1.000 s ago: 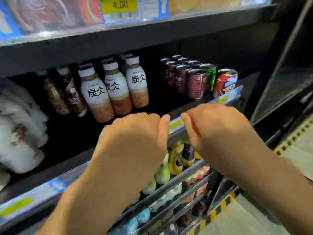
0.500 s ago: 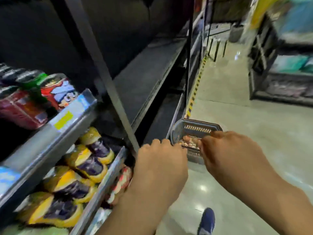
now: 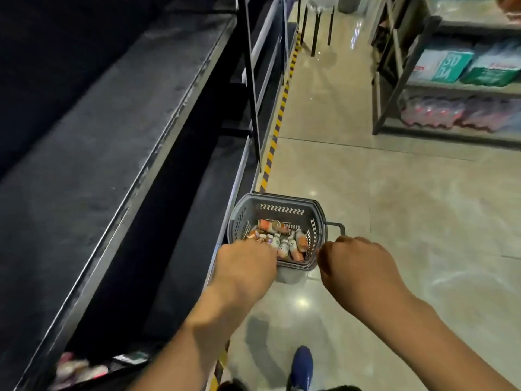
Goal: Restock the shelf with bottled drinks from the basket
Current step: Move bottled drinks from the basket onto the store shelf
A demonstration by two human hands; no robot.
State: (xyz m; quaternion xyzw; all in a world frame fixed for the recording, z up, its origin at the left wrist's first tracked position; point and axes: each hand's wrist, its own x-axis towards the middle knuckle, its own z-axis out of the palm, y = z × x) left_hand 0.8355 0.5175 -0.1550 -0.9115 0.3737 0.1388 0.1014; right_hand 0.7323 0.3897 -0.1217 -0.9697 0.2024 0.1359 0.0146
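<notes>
A grey plastic basket (image 3: 282, 201) stands on the floor beside the dark shelf unit (image 3: 118, 142). Several small bottled drinks (image 3: 282, 241) with white and orange-brown labels lie inside it. My left hand (image 3: 246, 262) hangs over the basket's near left rim, fingers curled downward; its fingertips are hidden, and nothing shows in its grip. My right hand (image 3: 355, 262) hovers just right of the basket by its black handle (image 3: 337, 225), fingers loosely curled with nothing seen in them.
The dark shelves on the left are bare here. A yellow-and-black striped strip (image 3: 277, 125) runs along the shelf base. A metal rack (image 3: 456, 88) with packaged goods stands at the far right. My blue shoe (image 3: 302, 368) is on the glossy floor below.
The view swung from the stocked shelf of bottles and cans down to the basket on the floor. Both hands dropped toward the basket, which now looks closer.
</notes>
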